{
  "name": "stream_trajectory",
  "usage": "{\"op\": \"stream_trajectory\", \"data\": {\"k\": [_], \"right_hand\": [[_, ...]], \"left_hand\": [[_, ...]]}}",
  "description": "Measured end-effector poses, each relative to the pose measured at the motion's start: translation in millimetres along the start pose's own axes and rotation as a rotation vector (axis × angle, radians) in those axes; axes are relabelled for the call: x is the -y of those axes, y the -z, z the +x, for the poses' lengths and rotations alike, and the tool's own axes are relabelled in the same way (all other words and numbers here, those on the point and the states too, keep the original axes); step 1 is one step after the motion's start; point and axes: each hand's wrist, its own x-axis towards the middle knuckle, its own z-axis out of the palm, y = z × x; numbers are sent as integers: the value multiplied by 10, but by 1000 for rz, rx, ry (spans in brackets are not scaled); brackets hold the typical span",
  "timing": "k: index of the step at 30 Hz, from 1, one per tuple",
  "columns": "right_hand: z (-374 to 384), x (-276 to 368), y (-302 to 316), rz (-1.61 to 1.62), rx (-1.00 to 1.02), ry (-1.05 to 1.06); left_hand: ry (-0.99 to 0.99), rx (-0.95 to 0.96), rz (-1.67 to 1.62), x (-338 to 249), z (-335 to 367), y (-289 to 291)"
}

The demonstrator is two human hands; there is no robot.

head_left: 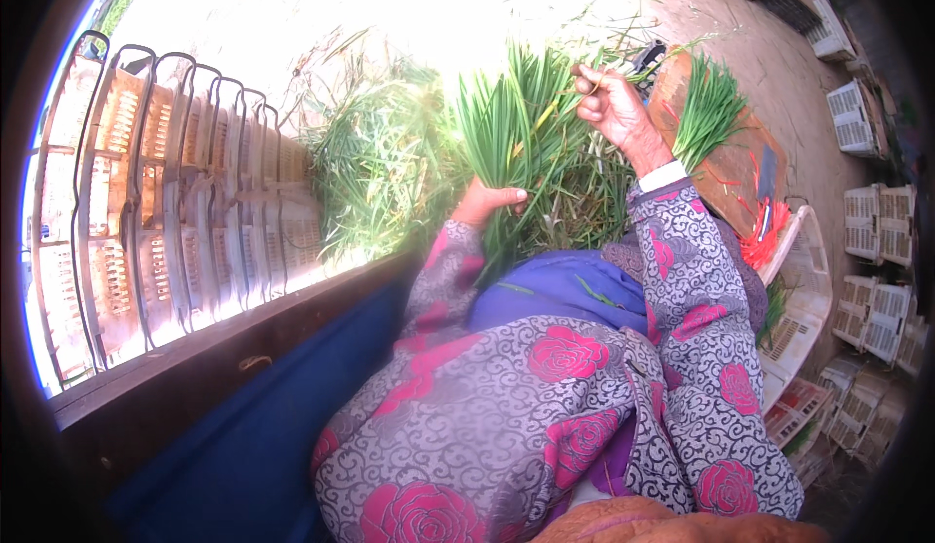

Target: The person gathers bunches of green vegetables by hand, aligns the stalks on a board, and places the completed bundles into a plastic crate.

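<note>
My left hand (484, 202) is closed around the lower part of a bunch of long green chives (506, 124), its thumb lying across the stems. The blades fan upward, a few of them yellowish. To the right of their upper ends is my right hand (616, 110), raised with its fingers pinched together at a thin chive blade; the fingertips partly hide it. A second, neatly gathered chive bunch (709, 110) lies on a brown board (745, 168), just beyond my right wrist.
Loose green leaves (380, 153) are heaped in front of me. Crates with metal handles (156, 202) stand at left behind a wooden edge (243, 348). Red ties (767, 236) hang by the board, near a white crate (799, 319). More pale crates (877, 222) line the far right.
</note>
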Motion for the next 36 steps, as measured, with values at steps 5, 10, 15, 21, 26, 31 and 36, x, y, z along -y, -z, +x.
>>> {"op": "stream_trajectory", "data": {"k": [5,10,15,21,26,31,36], "right_hand": [[18,1049,130,489,242,278],[-216,1490,160,97,245,396],[-272,324,-409,-1120,76,175],[-195,130,-327,-1224,29,251],[-343,334,-178,-1155,78,-62],[-509,720,66,272,439,167],[-509,881,143,-34,342,249]], "left_hand": [[41,-1,78,171,-48,228],[63,-6,64,235,34,86],[90,-45,139,174,-21,105],[47,-26,120,173,11,117],[1,-69,129,296,49,214],[84,-35,165,312,23,199],[91,-13,179,264,53,227]]}}
